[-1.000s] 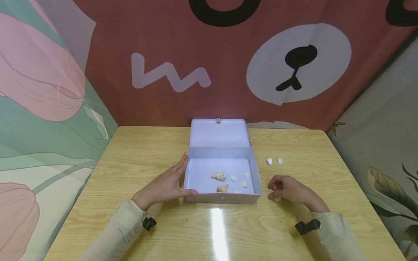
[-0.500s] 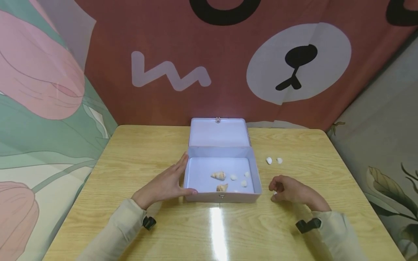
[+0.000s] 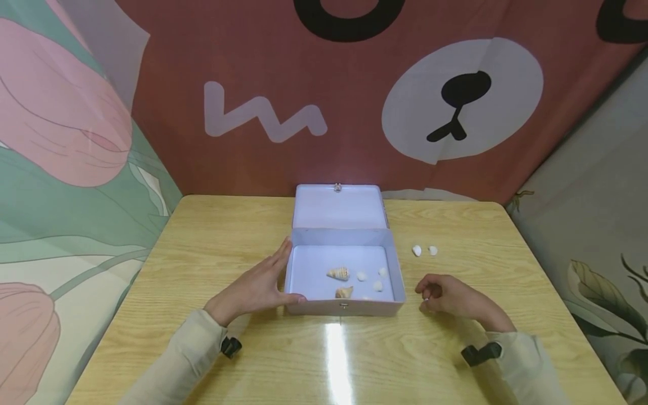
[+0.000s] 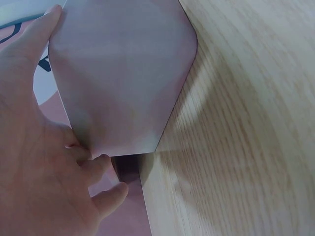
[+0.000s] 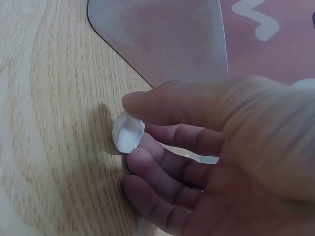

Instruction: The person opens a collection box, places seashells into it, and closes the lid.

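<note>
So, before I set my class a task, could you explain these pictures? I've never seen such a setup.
There is no robot here, just a person's two bare hands. The wide picture comes from a camera worn on the head, looking forward and down; the two close-ups come from cameras on each wrist. On the table stands a box with its lid open. Inside lie two larger brownish shells and several small white shells. Two more white shells lie on the table right of the box. The left hand holds the left end of the box, while the right hand pinches a cupped white shell, seen best in its wrist picture.
</note>
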A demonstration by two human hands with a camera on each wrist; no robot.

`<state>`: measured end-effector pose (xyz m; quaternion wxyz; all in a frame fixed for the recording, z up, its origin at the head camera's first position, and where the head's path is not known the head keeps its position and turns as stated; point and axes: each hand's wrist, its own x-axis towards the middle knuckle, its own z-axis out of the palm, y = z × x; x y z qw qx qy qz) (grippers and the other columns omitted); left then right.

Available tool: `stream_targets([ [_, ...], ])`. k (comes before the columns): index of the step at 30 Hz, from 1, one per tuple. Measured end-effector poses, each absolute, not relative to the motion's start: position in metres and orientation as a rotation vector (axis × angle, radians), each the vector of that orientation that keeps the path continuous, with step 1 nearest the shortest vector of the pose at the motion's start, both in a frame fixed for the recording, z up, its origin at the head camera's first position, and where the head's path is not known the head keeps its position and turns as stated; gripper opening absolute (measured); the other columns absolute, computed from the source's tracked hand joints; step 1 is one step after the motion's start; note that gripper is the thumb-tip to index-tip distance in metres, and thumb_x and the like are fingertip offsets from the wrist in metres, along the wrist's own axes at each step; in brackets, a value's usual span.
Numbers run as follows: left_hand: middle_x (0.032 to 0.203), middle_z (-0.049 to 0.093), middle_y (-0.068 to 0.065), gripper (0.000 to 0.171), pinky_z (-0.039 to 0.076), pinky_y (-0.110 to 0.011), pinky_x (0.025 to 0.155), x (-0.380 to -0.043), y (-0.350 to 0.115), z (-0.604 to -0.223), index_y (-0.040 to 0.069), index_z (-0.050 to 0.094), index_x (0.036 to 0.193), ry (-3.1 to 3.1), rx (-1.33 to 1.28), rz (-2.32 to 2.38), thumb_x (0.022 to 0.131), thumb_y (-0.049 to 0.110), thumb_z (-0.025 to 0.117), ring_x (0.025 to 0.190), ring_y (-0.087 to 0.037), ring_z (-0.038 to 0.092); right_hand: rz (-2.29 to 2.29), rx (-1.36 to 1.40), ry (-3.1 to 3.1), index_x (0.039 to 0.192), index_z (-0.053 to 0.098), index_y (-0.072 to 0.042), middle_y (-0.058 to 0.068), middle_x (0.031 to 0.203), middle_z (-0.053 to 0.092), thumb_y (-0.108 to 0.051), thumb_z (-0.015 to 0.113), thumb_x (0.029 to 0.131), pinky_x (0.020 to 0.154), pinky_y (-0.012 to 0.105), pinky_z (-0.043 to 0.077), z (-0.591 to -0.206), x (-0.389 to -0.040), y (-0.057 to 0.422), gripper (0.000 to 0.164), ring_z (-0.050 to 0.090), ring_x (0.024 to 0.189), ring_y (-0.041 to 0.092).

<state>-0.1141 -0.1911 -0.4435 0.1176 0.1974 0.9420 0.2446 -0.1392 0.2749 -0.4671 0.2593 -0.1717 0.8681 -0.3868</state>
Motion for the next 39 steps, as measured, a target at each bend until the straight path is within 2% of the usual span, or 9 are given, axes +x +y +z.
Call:
stream_targets([
  [6,0.181,-0.008,-0.002,0.135,0.036,-0.057,0.13,-0.114,-0.191,-0.444,0.009,0.002,0.172,2.748,0.568,0.717,0.082,0.083,0.071,0.164,-0.039,0.026,-1.056,-0.431,2.395,0.117,0.067,0.002,0.008,0.099,0.066,-0.005,0.078,0.092,0.071,0.02,0.051,-0.468,-0.138,0.274,0.028,0.058,0.088,0.012],
  [12,0.181,-0.008,-0.003,0.135,0.036,-0.057,0.13,-0.113,-0.191,-0.444,0.009,0.003,0.172,2.744,0.569,0.713,0.082,0.083,0.071,0.164,-0.039,0.025,-1.05,-0.38,2.487,0.116,0.068,0.0,0.01,0.102,0.071,-0.001,0.073,0.094,0.074,0.019,0.054,-0.466,-0.139,0.274,0.023,0.063,0.092,0.014],
  [21,0.18,-0.01,-0.003,0.134,0.036,-0.056,0.13,-0.113,-0.191,-0.444,0.01,0.001,0.172,2.734,0.562,0.719,0.084,0.08,0.072,0.165,-0.038,0.024,-1.202,-0.26,2.415,0.128,0.061,0.008,0.021,0.114,0.071,0.002,0.064,0.099,0.074,0.029,0.063,-0.467,-0.147,0.28,0.03,0.067,0.094,0.018],
  [23,0.18,-0.01,-0.002,0.134,0.037,-0.056,0.13,-0.113,-0.191,-0.444,0.011,0.0,0.172,2.728,0.559,0.723,0.084,0.08,0.072,0.165,-0.038,0.024,-1.173,-0.24,2.441,0.129,0.063,0.006,0.02,0.117,0.073,-0.002,0.065,0.101,0.074,0.027,0.062,-0.467,-0.148,0.28,0.029,0.068,0.096,0.017],
  [27,0.181,-0.008,-0.005,0.134,0.039,-0.056,0.128,-0.113,-0.191,-0.445,0.011,-0.001,0.172,2.729,0.561,0.728,0.084,0.081,0.071,0.164,-0.038,0.026,-1.15,-0.186,2.464,0.126,0.068,0.002,0.015,0.113,0.075,-0.01,0.064,0.105,0.071,0.025,0.058,-0.464,-0.149,0.281,0.025,0.067,0.09,0.016],
  [34,0.182,-0.006,-0.005,0.134,0.042,-0.056,0.127,-0.114,-0.191,-0.443,0.013,-0.001,0.173,2.732,0.556,0.725,0.083,0.083,0.07,0.163,-0.038,0.028,-1.264,-0.135,2.351,0.122,0.066,0.007,0.012,0.093,0.07,-0.012,0.059,0.109,0.06,0.03,0.059,-0.463,-0.151,0.285,0.024,0.063,0.072,0.015],
  [36,0.182,-0.007,-0.004,0.134,0.042,-0.056,0.127,-0.114,-0.191,-0.442,0.014,-0.001,0.173,2.732,0.555,0.724,0.083,0.083,0.07,0.163,-0.038,0.028,-1.273,-0.145,2.327,0.121,0.065,0.008,0.012,0.094,0.07,-0.011,0.058,0.109,0.061,0.03,0.059,-0.463,-0.151,0.285,0.024,0.064,0.072,0.015],
  [39,0.182,-0.008,-0.003,0.133,0.042,-0.055,0.127,-0.114,-0.191,-0.442,0.014,-0.002,0.173,2.732,0.554,0.722,0.083,0.083,0.07,0.163,-0.038,0.029,-1.244,-0.189,2.314,0.12,0.066,0.009,0.015,0.1,0.073,-0.01,0.062,0.107,0.068,0.029,0.062,-0.461,-0.15,0.286,0.023,0.068,0.08,0.015],
])
